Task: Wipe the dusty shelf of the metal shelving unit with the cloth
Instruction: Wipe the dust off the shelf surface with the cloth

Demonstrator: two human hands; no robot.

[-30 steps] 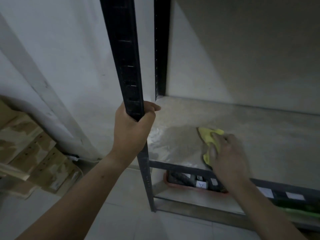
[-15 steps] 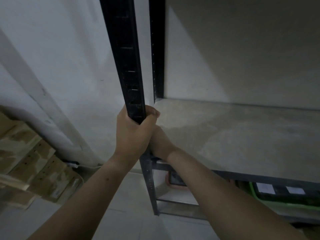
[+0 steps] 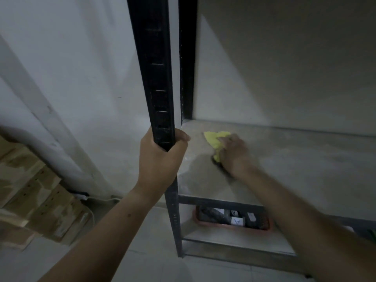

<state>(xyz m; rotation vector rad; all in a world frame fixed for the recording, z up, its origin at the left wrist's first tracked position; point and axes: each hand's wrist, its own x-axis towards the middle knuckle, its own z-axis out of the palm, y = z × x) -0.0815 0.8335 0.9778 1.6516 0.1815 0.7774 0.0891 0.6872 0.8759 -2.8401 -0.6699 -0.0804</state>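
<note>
Dusty shelf (image 3: 305, 163) — cloth (image 3: 215, 138) under right hand (image 3: 234, 153)

The cloth (image 3: 214, 138) is plain bright yellow. The shelf (image 3: 305, 169) is pale grey, mottled with darker and lighter patches. The front upright (image 3: 154, 68) is black with a vertical row of slots; the rear upright (image 3: 188, 58) is black with small holes. The tray (image 3: 223, 225) rim is red-orange, its labels (image 3: 237, 221) white.

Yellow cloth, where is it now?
Head view: the yellow cloth is on the shelf near its back left corner, under the right hand, right of the post the left hand grips.
</note>
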